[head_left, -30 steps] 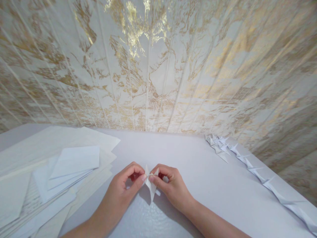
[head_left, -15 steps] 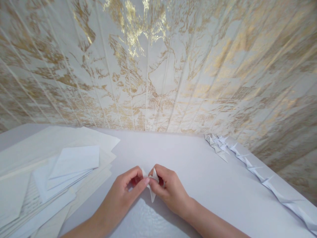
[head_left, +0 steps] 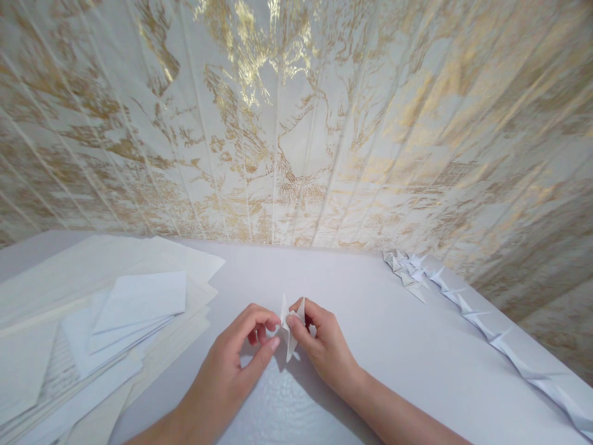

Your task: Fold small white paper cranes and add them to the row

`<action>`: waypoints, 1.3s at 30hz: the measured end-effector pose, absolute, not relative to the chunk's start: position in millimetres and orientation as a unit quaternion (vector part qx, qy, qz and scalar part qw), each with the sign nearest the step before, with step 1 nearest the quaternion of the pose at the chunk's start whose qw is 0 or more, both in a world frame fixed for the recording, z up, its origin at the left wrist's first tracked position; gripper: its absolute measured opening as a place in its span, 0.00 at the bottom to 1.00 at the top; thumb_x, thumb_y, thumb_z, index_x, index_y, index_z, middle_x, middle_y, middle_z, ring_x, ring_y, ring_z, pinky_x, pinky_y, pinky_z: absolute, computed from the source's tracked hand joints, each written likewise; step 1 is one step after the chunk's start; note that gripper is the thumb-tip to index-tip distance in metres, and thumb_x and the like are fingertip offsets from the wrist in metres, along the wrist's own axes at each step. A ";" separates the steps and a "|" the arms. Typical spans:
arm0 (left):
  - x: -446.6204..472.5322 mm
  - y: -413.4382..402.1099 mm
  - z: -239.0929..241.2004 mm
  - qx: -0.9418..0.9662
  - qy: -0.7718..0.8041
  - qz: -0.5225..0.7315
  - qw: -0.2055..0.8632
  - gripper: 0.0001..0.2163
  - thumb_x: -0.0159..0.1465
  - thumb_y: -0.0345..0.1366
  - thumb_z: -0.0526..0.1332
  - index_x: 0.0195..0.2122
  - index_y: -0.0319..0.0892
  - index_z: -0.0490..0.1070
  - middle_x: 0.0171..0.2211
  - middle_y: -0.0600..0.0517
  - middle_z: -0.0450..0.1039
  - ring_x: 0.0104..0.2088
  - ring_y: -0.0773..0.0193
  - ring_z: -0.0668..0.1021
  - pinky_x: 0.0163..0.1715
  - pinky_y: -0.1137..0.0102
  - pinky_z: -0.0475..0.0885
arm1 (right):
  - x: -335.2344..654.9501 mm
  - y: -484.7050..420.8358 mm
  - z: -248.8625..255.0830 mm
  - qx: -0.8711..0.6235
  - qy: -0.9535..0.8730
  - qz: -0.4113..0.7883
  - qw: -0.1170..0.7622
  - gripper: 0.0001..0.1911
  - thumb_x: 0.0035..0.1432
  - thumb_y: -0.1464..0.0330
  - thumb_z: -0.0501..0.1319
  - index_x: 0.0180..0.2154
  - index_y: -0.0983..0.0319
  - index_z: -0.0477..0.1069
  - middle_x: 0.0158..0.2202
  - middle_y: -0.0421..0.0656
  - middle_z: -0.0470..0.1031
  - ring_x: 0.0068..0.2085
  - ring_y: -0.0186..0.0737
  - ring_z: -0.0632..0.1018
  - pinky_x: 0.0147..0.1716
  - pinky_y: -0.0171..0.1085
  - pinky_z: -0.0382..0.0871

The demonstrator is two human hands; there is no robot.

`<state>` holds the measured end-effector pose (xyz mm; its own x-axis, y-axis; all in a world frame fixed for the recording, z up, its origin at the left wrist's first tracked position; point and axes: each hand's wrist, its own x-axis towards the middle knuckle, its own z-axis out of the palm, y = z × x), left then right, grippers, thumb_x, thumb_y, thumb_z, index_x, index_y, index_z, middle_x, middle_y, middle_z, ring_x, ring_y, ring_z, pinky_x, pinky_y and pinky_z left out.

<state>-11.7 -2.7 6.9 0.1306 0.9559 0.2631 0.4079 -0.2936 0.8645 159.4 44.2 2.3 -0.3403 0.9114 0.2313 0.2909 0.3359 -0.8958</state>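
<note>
The paper (head_left: 290, 339) is now pinched by the right hand (head_left: 324, 352) alone, raised slightly over the table (head_left: 361, 290). The left hand (head_left: 231, 371) has been loosened, fingers curled beside it, so a re-grip is judged underway.

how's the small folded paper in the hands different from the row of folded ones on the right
The folded paper is one piece, pinched in the right hand, the left hand close beside it; the row of folded pieces is many, lying untouched. The folded paper stands roughly upright; the row of folded pieces lies flat in a line on the table. Both are white paper with sharp points.
</note>
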 end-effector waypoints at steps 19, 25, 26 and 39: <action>-11.9 -2.3 9.3 0.677 0.480 0.458 0.318 0.06 0.66 0.34 0.57 0.42 0.49 0.72 0.33 0.56 0.70 0.35 0.65 0.74 0.39 0.73 0.67 | 161.4 42.9 1.0 -0.404 -0.738 0.356 0.407 0.11 0.63 0.64 0.55 0.28 0.61 0.65 0.24 0.35 0.62 0.26 0.33 0.63 0.28 0.32 0.56; -10.6 -3.8 8.3 0.679 0.478 0.464 0.309 0.06 0.65 0.33 0.57 0.40 0.48 0.72 0.32 0.56 0.69 0.33 0.65 0.73 0.37 0.72 0.68 | 162.6 41.6 1.7 -0.400 -0.753 0.321 0.413 0.11 0.63 0.66 0.55 0.28 0.61 0.64 0.25 0.36 0.63 0.27 0.33 0.65 0.28 0.32 0.57; -10.5 -3.9 8.0 0.678 0.480 0.465 0.306 0.05 0.65 0.33 0.58 0.39 0.48 0.73 0.31 0.56 0.69 0.33 0.65 0.73 0.37 0.72 0.68 | 162.6 41.3 1.8 -0.399 -0.755 0.320 0.411 0.11 0.63 0.67 0.55 0.28 0.61 0.65 0.25 0.36 0.63 0.27 0.33 0.65 0.28 0.32 0.57; -6.9 -6.1 9.6 0.609 0.511 0.467 0.387 0.07 0.63 0.39 0.59 0.37 0.46 0.76 0.32 0.55 0.73 0.34 0.63 0.75 0.37 0.70 0.70 | 163.7 42.4 1.8 -0.367 -0.763 0.288 0.448 0.08 0.60 0.72 0.56 0.27 0.60 0.65 0.25 0.36 0.66 0.27 0.32 0.66 0.29 0.31 0.60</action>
<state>-6.9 -6.1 9.6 0.0417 0.9841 0.1725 0.2613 -0.1774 0.9488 163.7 42.4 1.8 -0.3296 0.8182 0.4711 0.3024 0.5642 -0.7683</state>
